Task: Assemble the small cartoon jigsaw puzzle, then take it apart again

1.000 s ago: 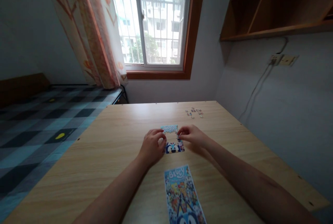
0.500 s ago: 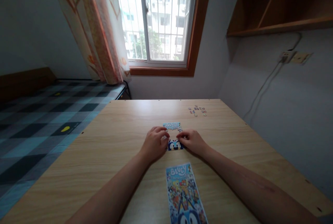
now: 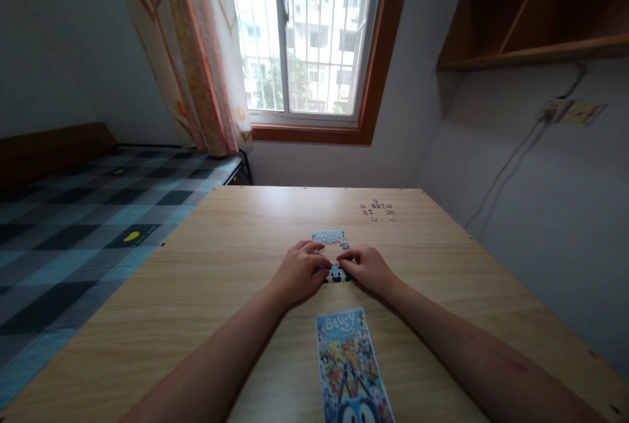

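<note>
A small, partly built jigsaw puzzle (image 3: 330, 238) lies in the middle of the wooden table (image 3: 221, 266). My left hand (image 3: 299, 271) rests on its left side, fingers curled and pinched over the pieces. On the right side my right hand (image 3: 369, 268) does the same, fingertips nearly meeting the left hand's over the puzzle's centre. What the fingertips press or hold is hidden. A colourful cartoon reference picture (image 3: 351, 367) lies flat on the table nearer to me, between my forearms.
Several loose puzzle pieces (image 3: 377, 210) lie scattered at the table's far right. A bed with a checked cover (image 3: 73, 226) stands to the left. Behind the table are a window (image 3: 304, 36) with a curtain (image 3: 191, 56), and a wooden shelf (image 3: 535, 10) hangs at upper right.
Both hands have drawn closer together over the puzzle's middle, covering more of it. The camera view has drifted slightly to the left and down.
</note>
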`<state>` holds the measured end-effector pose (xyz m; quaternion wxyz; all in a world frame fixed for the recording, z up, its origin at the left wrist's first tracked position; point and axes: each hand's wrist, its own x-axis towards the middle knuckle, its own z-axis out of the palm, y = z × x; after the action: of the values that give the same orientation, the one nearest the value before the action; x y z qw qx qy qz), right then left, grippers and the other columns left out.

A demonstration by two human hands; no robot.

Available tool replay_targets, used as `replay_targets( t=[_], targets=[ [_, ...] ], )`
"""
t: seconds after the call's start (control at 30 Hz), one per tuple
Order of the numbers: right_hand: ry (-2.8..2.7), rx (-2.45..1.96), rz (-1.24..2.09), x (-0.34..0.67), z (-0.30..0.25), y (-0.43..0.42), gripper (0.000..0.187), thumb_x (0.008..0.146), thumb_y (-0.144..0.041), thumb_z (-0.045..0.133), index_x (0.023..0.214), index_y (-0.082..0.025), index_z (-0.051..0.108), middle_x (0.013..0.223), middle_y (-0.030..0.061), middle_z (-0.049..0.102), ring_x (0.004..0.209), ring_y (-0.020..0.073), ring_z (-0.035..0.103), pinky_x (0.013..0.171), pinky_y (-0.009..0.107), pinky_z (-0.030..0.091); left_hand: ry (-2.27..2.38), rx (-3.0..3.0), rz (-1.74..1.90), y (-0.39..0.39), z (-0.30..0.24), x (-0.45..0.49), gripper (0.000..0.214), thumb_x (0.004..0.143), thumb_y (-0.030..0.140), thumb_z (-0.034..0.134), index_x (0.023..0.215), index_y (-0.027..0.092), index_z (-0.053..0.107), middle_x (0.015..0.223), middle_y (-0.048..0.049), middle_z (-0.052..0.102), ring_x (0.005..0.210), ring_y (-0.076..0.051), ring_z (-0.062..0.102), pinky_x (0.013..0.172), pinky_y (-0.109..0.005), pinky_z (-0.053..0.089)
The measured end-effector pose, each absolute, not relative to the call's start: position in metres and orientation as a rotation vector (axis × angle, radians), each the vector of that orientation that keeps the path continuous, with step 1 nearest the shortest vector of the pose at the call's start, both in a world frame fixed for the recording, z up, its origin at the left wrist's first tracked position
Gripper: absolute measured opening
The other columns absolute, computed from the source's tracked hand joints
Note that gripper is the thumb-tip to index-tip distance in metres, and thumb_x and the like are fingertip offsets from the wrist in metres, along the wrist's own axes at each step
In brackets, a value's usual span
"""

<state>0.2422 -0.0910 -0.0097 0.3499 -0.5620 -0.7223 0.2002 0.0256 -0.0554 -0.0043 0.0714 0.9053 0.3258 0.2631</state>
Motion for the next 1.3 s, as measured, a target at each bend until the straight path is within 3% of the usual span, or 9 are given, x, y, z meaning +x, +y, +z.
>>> replay_targets(
  t=[0.6,0.8,0.93,1.3],
  targets=[
    [-1.979,-1.502,0.324,0.245,-0.018,-0.090,0.011,0.083,-0.026,0.069,0.083,-0.025,0.080,0.082,0.0042,0.074,0.087,0.0217,0.063,0.083,0.032,0.044,0.973,2.730,0.793,-0.054,-0.007,0.026,0.018,0.083,0.027,0.067,0.095,0.030,0.080,0.121,-0.0077,0.069,0.115,-0.027,0.059,0.104,-0.047,0.046],
    [-1.827,-1.446,0.396,0.252,-0.019,-0.086,0.023,0.083,-0.020,0.066,0.103,-0.022,0.076,0.082,0.0025,0.069,0.079,0.0182,0.061,0.078,0.030,0.046,0.976,2.728,0.794,-0.055,-0.004,0.026,0.018,0.084,0.026,0.067,0.096,0.030,0.080,0.120,-0.0078,0.069,0.114,-0.027,0.060,0.103,-0.047,0.047],
    [-1.816,-1.443,0.392,0.257,-0.020,-0.082,0.019,0.081,-0.016,0.066,0.095,-0.022,0.077,0.080,0.0022,0.066,0.079,0.0175,0.060,0.078,0.029,0.046,0.981,2.737,0.841,-0.054,-0.005,0.025,0.023,0.086,0.025,0.064,0.102,0.028,0.079,0.120,-0.0085,0.069,0.113,-0.026,0.060,0.102,-0.047,0.049],
    [-1.923,-1.468,0.351,0.254,-0.017,-0.086,0.008,0.081,-0.018,0.066,0.083,-0.021,0.074,0.080,0.0020,0.065,0.083,0.0179,0.058,0.079,0.029,0.043,0.946,2.846,0.542,-0.074,-0.003,0.034,0.038,0.089,0.034,0.064,0.127,0.038,0.068,0.145,-0.0091,0.054,0.137,-0.036,0.044,0.112,-0.063,0.033]
  ],
)
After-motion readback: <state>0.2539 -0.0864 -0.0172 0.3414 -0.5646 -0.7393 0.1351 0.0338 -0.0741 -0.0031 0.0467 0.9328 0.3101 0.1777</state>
